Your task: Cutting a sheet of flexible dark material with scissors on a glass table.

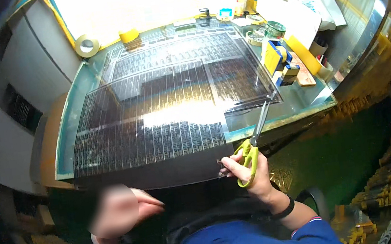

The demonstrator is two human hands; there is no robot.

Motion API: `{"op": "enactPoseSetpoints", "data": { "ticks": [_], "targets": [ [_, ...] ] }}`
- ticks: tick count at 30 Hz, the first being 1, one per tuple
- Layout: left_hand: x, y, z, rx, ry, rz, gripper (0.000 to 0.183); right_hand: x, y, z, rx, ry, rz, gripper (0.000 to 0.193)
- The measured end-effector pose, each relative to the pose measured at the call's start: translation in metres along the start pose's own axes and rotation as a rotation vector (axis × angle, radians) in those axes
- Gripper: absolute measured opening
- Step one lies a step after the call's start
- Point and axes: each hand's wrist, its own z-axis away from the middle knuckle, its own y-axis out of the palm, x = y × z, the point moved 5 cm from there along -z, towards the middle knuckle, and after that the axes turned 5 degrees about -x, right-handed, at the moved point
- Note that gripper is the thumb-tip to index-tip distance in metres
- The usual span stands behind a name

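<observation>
My right hand (257, 177) is closed around the yellow-green handles of a pair of scissors (250, 156). Their blades are together and point up and away over the table edge. Its thumb and fingertips lie at the near right corner of a dark, see-through printed film sheet (150, 146); whether they pinch it I cannot tell. That sheet overhangs the table's near edge. Left of there, my left hand (128, 209) is just below the sheet's near edge, holding nothing visible. Its fingers stretch out to the right, while the rest of the hand is blurred.
More printed film lies on the glass-topped table (64, 137). Tape rolls (87, 45) stand at the far left. On the right are a blue-and-yellow tape dispenser (275, 57), more tape rolls (274, 29) and a yellow strip (302, 55). A bright window (153, 4) is behind.
</observation>
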Motion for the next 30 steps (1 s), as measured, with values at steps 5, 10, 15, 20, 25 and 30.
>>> {"op": "enactPoseSetpoints", "data": {
  "ticks": [5,10,15,20,25,30],
  "targets": [
    [0.050,0.122,-0.046,0.193,-0.295,0.802,0.023,-0.011,0.002,0.000,0.014,-0.011,0.055,0.016],
    [0.052,0.137,-0.088,-0.053,-0.359,1.130,0.019,-0.031,-0.025,0.027,0.092,0.067,0.091,0.033],
    [0.036,0.143,-0.102,-0.146,-0.287,1.120,0.021,-0.056,-0.017,0.049,0.231,0.160,0.063,0.040],
    [0.034,0.147,-0.100,-0.147,-0.335,0.994,0.020,-0.055,-0.001,0.044,0.310,0.077,0.074,0.049],
    [0.033,0.152,-0.096,-0.058,-0.388,1.033,0.019,-0.050,0.004,0.040,0.248,0.040,0.070,0.050],
    [0.033,0.153,-0.095,-0.125,-0.417,1.042,0.019,-0.054,0.006,0.038,0.271,0.013,0.088,0.049]
  ]
}}
